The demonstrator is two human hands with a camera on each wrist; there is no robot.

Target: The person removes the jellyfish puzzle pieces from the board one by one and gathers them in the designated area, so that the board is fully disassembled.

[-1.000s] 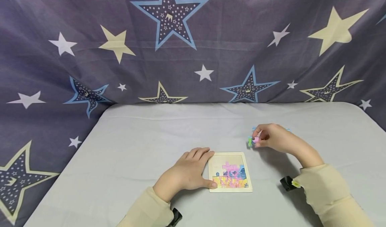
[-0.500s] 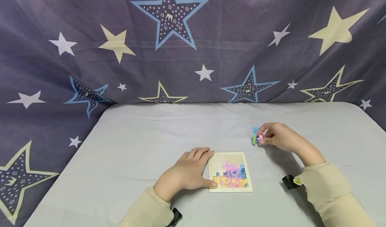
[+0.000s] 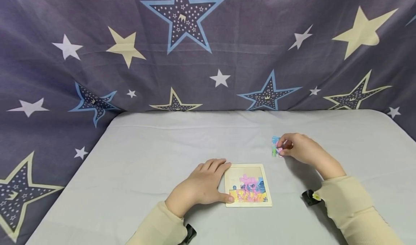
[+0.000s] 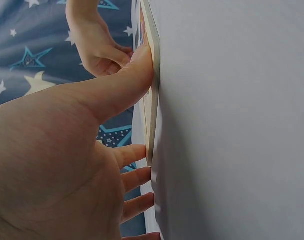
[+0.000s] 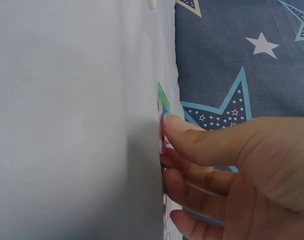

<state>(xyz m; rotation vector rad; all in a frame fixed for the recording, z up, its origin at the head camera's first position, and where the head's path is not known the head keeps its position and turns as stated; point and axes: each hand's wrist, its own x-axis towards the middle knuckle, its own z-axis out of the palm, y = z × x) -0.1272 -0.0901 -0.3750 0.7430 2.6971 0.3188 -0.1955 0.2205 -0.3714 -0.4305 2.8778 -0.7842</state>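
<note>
My left hand (image 3: 205, 183) lies spread at the left side of a square puzzle tray (image 3: 248, 204). Its thumb presses the near left corner, and the index fingertip touches the far left corner. Joined pink, blue and yellow pieces (image 3: 249, 187) fill the tray's lower and right parts; bare backing shows at the upper left. Beyond the tray to the right, my right hand (image 3: 302, 147) pinches a pink puzzle piece (image 3: 280, 150) between thumb and curled fingers, low over the cloth. A green-marked piece (image 3: 274, 151) and a light blue one (image 3: 275, 139) lie beside its fingertips, partly covered by the hand.
A pale grey cloth (image 3: 146, 158) covers the flat surface. Behind it and along the left hangs a dark curtain (image 3: 201, 64) with printed stars. Dark wrist devices show under both cuffs, the right one (image 3: 311, 198) close above the cloth.
My right hand has shifted slightly right with the pink piece, and the green-marked piece has moved right along with it, now below the light blue one. The left hand and tray stay put.
</note>
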